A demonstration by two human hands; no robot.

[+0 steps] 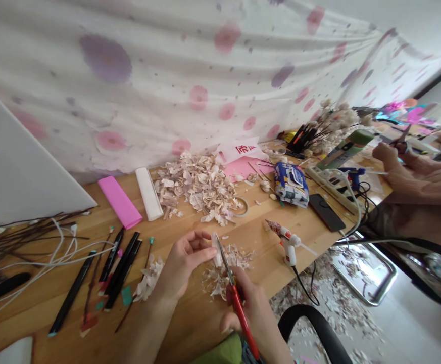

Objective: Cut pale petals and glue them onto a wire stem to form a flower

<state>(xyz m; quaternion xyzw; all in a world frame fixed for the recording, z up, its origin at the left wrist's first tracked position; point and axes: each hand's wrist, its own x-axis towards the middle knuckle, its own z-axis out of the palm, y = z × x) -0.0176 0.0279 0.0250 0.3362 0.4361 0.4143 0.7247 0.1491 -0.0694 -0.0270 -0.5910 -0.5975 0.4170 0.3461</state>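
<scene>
My left hand point(184, 260) pinches a thin, pale piece of garlic skin point(215, 247) between thumb and fingers above the wooden table. In my right hand point(256, 303) is a pair of scissors point(237, 306) with red handles, its blades pointing up and away from me. The blades lie against the right side of the garlic skin; whether they cut into it I cannot tell. Below both hands are narrow trimmed scraps point(239, 255). A large heap of garlic skins point(193, 184) lies beyond them. By my left wrist rests a small pale petal cluster point(150, 278).
Pink point(119, 202) and white crepe paper rolls point(149, 193), markers point(72, 293) and cables point(59, 253) are on the left. A glue gun point(289, 242), phone point(326, 212), wipes pack point(291, 183) and power strip point(334, 189) are on the right, near another person's hand point(413, 172).
</scene>
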